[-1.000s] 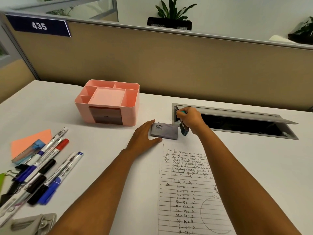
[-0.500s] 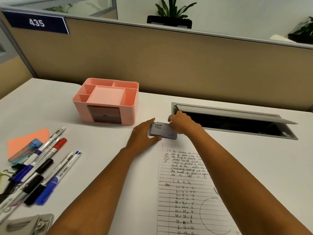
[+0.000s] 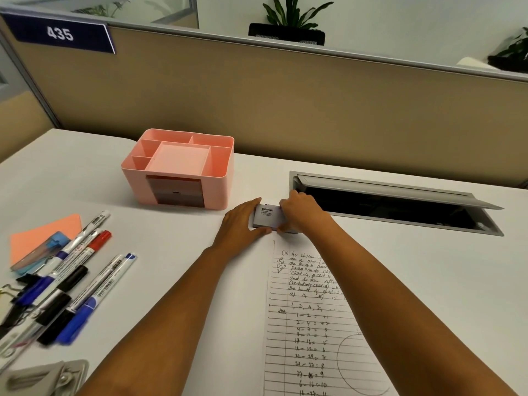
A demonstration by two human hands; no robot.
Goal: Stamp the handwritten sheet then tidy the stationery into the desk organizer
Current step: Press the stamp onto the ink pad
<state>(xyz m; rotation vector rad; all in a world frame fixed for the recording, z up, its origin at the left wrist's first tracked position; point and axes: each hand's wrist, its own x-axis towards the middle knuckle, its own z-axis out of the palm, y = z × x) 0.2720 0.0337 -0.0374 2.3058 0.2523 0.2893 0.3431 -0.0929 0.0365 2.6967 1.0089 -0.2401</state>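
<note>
Both hands (image 3: 300, 214) around grey stamp pad (image 3: 268, 217), right edge hidden.

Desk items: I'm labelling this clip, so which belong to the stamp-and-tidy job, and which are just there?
Job:
stamp pad, held by left hand and right hand
handwritten sheet
pink organizer
markers
sticky notes
binder clips

Just there:
cable hatch
435 sign
plants

Both forearms extended forward, bare, converging toward centre. Left hand (image 3: 242, 224) laid palm-down, fingers curled, thumb pressed along near edge of held item. Right hand (image 3: 301, 214) set opposite, knuckles raised, fingertips (image 3: 283, 206) clamped over same item's right side.
</note>
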